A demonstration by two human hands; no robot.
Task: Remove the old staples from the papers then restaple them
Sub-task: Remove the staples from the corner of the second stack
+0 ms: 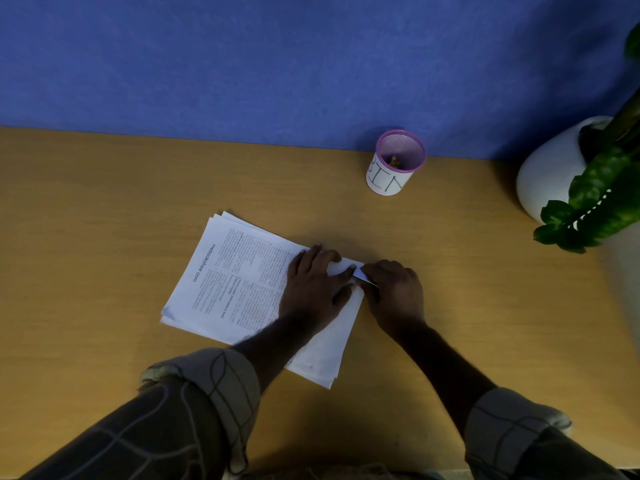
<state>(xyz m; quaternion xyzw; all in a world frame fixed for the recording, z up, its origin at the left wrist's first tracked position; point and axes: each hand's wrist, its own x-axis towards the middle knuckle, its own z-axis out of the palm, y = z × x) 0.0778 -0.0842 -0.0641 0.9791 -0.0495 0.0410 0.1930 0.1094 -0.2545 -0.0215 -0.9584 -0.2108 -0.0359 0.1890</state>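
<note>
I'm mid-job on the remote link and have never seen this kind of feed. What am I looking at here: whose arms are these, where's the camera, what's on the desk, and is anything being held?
There is no machine here: a person works with two bare hands, and the single picture comes from a wide-angle camera on their head, looking down at a wooden desk against a blue wall. The left hand lies flat on a stack of printed papers, pinning it down. The right hand is closed at the stack's far right corner and seems to grip a small, thin object; it is too small to identify. Behind stands a pink mesh cup labelled BIN with a bit of something inside. A potted plant sits at the right edge.
</note>
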